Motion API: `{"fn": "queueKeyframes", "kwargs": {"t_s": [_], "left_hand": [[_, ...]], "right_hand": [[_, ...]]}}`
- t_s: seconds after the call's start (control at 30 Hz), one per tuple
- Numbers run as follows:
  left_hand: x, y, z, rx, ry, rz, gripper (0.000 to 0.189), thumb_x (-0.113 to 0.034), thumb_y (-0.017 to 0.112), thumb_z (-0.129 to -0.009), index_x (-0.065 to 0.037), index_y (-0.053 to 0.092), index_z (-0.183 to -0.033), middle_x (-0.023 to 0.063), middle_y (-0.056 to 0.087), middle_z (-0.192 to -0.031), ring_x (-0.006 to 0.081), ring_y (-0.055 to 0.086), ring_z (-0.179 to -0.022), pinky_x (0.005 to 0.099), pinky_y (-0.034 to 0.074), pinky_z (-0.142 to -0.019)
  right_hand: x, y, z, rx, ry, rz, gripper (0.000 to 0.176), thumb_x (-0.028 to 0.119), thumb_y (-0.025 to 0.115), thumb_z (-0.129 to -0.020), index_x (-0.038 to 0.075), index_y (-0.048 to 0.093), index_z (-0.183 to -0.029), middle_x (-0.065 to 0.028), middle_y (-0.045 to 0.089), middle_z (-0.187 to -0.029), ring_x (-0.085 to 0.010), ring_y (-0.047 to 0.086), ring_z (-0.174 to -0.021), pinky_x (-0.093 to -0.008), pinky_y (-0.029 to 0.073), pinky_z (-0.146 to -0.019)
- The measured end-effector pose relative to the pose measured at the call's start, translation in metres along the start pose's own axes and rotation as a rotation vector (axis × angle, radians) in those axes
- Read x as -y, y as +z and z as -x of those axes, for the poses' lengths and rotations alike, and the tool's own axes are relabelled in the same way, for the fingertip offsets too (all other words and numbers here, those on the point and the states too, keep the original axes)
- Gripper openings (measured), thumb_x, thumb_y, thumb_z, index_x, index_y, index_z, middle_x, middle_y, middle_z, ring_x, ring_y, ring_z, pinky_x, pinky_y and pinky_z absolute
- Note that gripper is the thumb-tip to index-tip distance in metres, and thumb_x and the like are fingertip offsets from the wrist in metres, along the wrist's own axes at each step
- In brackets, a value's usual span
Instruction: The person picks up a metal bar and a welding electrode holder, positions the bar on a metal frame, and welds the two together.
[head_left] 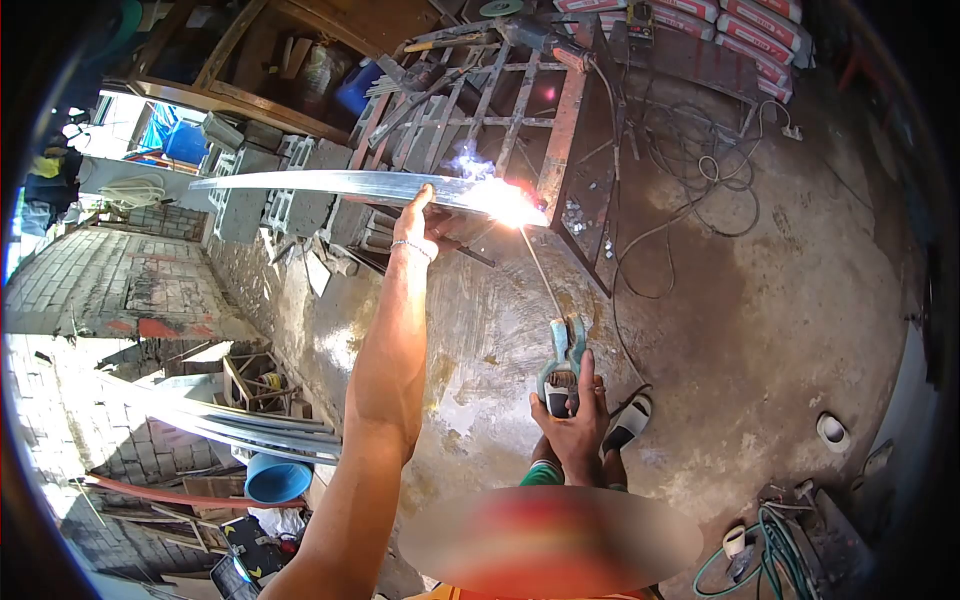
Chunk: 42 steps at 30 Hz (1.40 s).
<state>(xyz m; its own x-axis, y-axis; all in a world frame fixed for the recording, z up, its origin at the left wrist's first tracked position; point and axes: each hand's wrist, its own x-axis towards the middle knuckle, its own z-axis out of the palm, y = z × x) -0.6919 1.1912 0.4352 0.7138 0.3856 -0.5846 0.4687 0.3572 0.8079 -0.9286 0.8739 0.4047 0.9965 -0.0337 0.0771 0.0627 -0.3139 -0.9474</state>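
Observation:
My left hand, with a bracelet at its wrist, grips a long silvery metal bar from below, thumb along its near side. My right hand is wrapped round the handle of a teal welding electrode holder. A thin welding rod runs up from the holder's jaws to the bar's right end. There a bright white arc glares with bluish smoke, hiding the bar's end and the contact spot. The bar extends left over concrete blocks.
A rusty metal frame stands ahead, with an angle grinder on top. Cables coil on the floor to the right. Cement bags are stacked behind. At lower left are a blue bucket and metal lengths.

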Motion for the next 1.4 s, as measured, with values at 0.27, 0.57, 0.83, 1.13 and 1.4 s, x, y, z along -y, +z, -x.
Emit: {"fn": "queueKeyframes", "kwargs": {"t_s": [0.27,0.57,0.83,1.13,1.4], "left_hand": [[-0.002,0.008,0.007,-0.047,-0.008,-0.020,0.074,-0.056,0.065,-0.085,-0.002,0.048,-0.133,0.0249,0.049,-0.135,0.0424,0.052,-0.121,0.0757,0.029,-0.099],[-0.001,0.010,0.009,-0.064,0.002,-0.045,0.073,-0.057,0.062,-0.087,0.000,0.049,-0.131,0.0250,0.053,-0.132,0.0418,0.058,-0.115,0.0751,0.029,-0.100],[0.001,0.006,0.003,-0.063,-0.006,-0.041,0.074,-0.058,0.061,-0.087,0.000,0.049,-0.131,0.0254,0.052,-0.133,0.0417,0.056,-0.117,0.0747,0.028,-0.100],[0.001,0.008,0.004,-0.064,0.000,-0.038,0.073,-0.057,0.061,-0.087,0.001,0.049,-0.130,0.0262,0.050,-0.135,0.0430,0.055,-0.119,0.0753,0.027,-0.100],[0.002,0.007,0.003,-0.062,0.005,-0.023,0.073,-0.057,0.062,-0.087,0.001,0.050,-0.129,0.0280,0.048,-0.136,0.0442,0.053,-0.119,0.0764,0.027,-0.100]], "right_hand": [[0.009,-0.011,-0.003,-0.165,-0.106,-0.067,0.092,0.016,0.086,-0.063,-0.001,0.042,-0.142,-0.0213,0.062,-0.110,-0.0355,0.065,-0.091,-0.0409,0.055,-0.077],[-0.001,-0.006,0.004,-0.062,-0.062,-0.037,0.090,0.017,0.086,-0.063,0.000,0.044,-0.141,-0.0284,0.057,-0.125,-0.0429,0.061,-0.107,-0.0445,0.053,-0.087],[0.002,-0.005,0.001,-0.037,-0.013,-0.069,0.087,0.016,0.086,-0.064,-0.001,0.046,-0.139,-0.0296,0.057,-0.124,-0.0434,0.062,-0.107,-0.0449,0.053,-0.088],[0.002,-0.002,-0.003,-0.057,-0.045,-0.068,0.086,0.017,0.086,-0.064,0.000,0.047,-0.139,-0.0280,0.060,-0.118,-0.0413,0.065,-0.099,-0.0434,0.055,-0.081],[0.002,0.001,-0.002,-0.054,-0.036,-0.074,0.086,0.018,0.085,-0.064,0.001,0.047,-0.139,-0.0273,0.062,-0.114,-0.0409,0.066,-0.097,-0.0442,0.055,-0.080]]}}
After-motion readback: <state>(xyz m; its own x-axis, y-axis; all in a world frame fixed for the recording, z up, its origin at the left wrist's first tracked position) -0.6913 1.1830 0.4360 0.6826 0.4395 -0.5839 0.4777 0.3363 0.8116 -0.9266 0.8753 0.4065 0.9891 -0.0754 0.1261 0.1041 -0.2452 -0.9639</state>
